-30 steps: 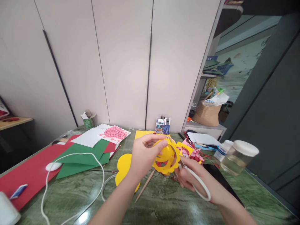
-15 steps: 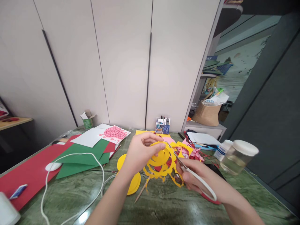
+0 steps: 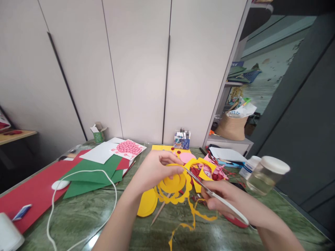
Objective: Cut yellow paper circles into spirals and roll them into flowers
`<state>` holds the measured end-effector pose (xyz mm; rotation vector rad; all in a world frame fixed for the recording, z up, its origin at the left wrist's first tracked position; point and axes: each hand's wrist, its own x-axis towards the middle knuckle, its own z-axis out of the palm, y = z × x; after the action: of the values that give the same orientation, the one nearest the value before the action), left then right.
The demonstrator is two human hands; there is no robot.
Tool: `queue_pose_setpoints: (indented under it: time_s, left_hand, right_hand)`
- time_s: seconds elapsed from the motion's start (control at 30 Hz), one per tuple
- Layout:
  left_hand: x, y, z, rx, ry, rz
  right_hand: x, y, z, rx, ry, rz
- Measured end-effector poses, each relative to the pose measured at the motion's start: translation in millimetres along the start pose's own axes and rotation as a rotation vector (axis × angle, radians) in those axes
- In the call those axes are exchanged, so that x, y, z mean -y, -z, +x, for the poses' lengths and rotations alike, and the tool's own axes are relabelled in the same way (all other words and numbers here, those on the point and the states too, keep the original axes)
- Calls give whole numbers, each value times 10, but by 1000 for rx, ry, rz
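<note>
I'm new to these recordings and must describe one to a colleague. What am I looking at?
There is no machine here: these are a person's two bare hands. The view comes from one camera worn on the head, looking forward and down. The left hand pinches a yellow scalloped paper spiral; the right hand holds white-handled metal scissors, blades at the paper's edge. On the green marbled table are a long red paper sheet, green paper sheets and a clear round jar with a white lid.
</note>
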<state>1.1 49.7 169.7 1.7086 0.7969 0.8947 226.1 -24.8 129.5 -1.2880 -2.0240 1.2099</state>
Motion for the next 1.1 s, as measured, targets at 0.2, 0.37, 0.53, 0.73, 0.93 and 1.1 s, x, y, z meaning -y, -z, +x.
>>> queue_pose_setpoints:
  time_s: [0.2,0.37,0.53,0.73,0.93,1.1]
  left_hand:
    - [19,21,5,70,8,-5]
    - [65,-8,43,-69,-68,-108]
    - [83,-16,52,-104,-54,-76]
    - [73,-21,46,-18,3,-49]
    - [72,11,38,55,16,-10]
    - [98,57,32,121,33,24]
  right_hand:
    - [46,32,-1,3,3,-94]
    - [48,14,14,-90,19,-106]
    - [16,8,2,-77,40,-80]
    - [38,16,-27,-27,3,-135]
    - [96,35,-25,20,37,-168]
    - [87,37,-8,40,32,-201]
